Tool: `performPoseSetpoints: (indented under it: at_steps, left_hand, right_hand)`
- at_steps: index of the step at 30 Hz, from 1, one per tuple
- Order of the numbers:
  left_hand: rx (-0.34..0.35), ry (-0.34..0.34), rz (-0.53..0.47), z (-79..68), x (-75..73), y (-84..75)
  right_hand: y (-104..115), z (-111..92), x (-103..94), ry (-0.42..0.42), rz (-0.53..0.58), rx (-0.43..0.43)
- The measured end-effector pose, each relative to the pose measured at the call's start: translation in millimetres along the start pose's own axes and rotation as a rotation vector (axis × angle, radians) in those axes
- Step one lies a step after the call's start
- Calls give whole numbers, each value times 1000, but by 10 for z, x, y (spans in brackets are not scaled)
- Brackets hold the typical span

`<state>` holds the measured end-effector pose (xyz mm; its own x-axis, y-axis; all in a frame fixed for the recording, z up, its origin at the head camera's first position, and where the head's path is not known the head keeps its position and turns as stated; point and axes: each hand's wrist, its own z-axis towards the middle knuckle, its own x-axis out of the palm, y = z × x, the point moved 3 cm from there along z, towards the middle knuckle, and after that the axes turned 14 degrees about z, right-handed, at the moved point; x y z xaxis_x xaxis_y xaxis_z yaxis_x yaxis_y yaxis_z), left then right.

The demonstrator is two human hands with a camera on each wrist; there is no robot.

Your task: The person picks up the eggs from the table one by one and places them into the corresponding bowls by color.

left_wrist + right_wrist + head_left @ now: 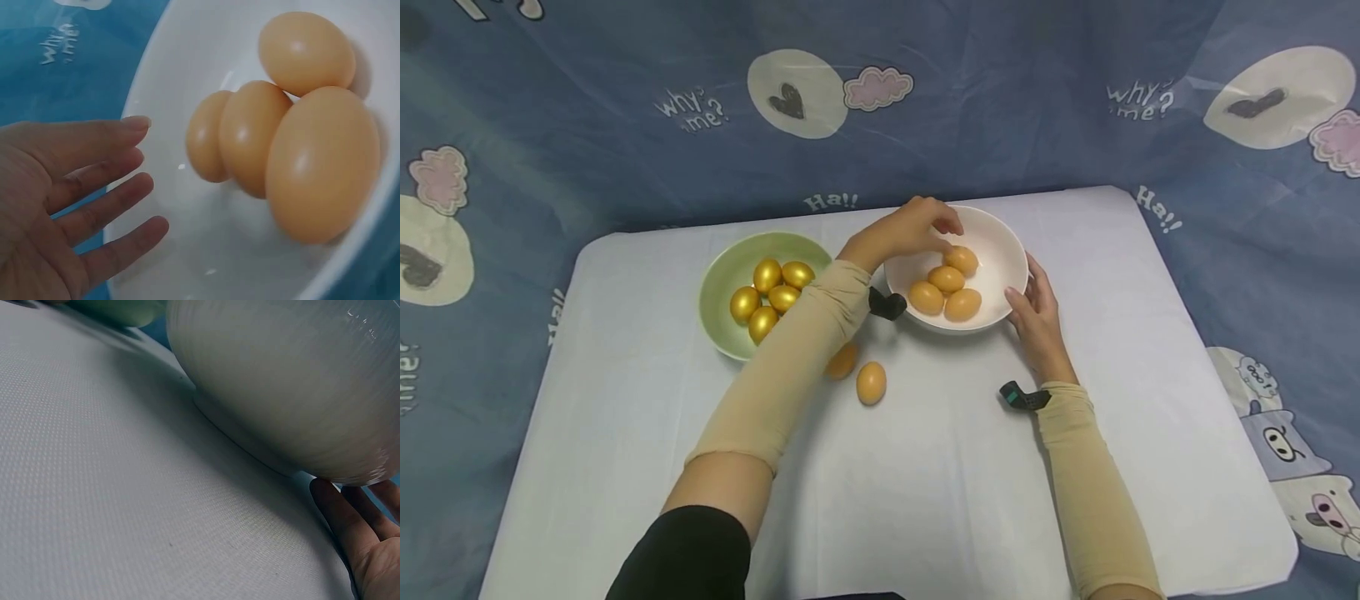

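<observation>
A white bowl (1000, 242) stands near the table's back edge with several brown eggs (946, 279) in it. Over its far left rim hovers my left hand (917, 227), fingers spread and loosely bent, nothing in them. In the left wrist view this hand (81, 194) is apart from the eggs (322, 165), which cluster across the bowl. My right hand (1037, 321) holds the white bowl at its right side, thumb at the rim and fingers around the outer wall. The right wrist view shows fingertips (328, 490) against the bowl's underside (281, 394).
Left of the white bowl is a green bowl (715, 308) with several golden eggs (767, 275), partly hidden by my left forearm. Two brown eggs lie on the white table (955, 483): one egg (871, 383) in full view, another egg (842, 362) partly behind the sleeve.
</observation>
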<state>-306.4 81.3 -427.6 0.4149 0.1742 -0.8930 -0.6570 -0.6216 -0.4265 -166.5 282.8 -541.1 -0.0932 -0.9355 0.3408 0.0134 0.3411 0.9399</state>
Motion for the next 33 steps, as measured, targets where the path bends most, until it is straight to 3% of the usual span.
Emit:
performPoseSetpoints:
  at_steps: [5,11,17,26,33]
  left_hand:
    - [9,-72,-25,-175,-125,15]
    - [-30,-116,-140,-477,-225,-5]
    - [-32,-137,-169,-751,-151,-28]
    - [42,-181,-144,-1061,-43,-124]
    - [47,-216,-230,-1313,67,-184]
  right_hand:
    - [-4,11,-1,0,-12,0]
    - [-1,6,-8,-11,-13,5]
    - [-13,6,-15,-14,0,8]
    - [-17,7,-23,-14,-24,-7]
    - [-16,6,-10,-13,-35,-7]
